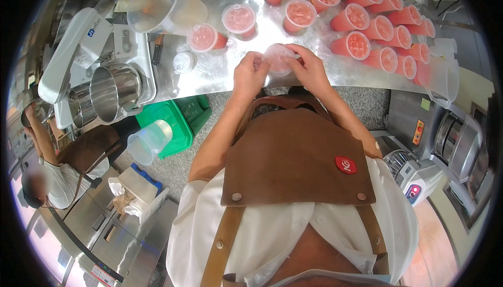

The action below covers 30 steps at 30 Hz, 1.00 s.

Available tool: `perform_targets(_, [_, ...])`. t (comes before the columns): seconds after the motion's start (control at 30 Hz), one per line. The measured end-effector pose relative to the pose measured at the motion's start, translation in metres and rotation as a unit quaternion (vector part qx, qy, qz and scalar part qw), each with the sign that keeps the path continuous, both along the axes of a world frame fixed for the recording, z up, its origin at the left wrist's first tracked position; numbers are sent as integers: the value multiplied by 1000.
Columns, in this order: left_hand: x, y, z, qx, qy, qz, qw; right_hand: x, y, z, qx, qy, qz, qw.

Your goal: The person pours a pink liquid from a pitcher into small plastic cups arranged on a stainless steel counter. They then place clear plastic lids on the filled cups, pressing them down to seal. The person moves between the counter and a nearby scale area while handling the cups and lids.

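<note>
A plastic cup of pink iced drink [279, 60] stands near the front edge of the steel worktop, both hands on its clear lid. My left hand [251, 71] grips the lid's left rim with thumb and fingers. On the opposite rim my right hand [308, 67] has its thumb over the top and its fingers at the far side. Two lidded pink cups [239, 19] [204, 37] stand to the left. A small stack of clear lids [184, 62] lies left of my left hand. Open cups of pink drink [300, 14] stand beyond and to the right in rows.
A big plastic pitcher [169, 8] stands back left, beside a white stand mixer [74, 51] and steel bowls [114, 90]. Another pitcher [446, 80] is at the right end. A green bin [177, 126] bears a plastic jug [147, 141]. A co-worker [74, 161] is at far left.
</note>
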<state>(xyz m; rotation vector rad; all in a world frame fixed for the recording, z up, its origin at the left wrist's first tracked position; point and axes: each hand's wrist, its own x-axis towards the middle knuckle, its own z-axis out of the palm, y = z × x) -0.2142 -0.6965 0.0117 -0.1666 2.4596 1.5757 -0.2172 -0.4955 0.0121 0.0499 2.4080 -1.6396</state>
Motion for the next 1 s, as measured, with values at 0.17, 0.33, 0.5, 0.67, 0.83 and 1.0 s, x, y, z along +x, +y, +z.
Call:
perform_targets(0.17, [-4,5,4,-26,-1,17,1000,-7,2,-6,65,135,29,988])
perform_targets(0.33, [-7,14,-1,-43,35,14,998,-11,-10,-5,-4,143,24,989])
perform_targets(0.5, [-8,28,-19,18,61,4,998,-16,-21,3,-88,44,-5,995])
perform_targets(0.67, [-9,47,-13,98,16,79,992,-20,-29,-3,-102,49,-37,993])
perform_targets(0.83, [-8,53,-14,146,23,105,983,-21,-27,-6,-85,56,-22,995])
perform_targets(1.0, [-5,55,-15,194,28,111,974,-22,-30,-7,-25,107,-3,994])
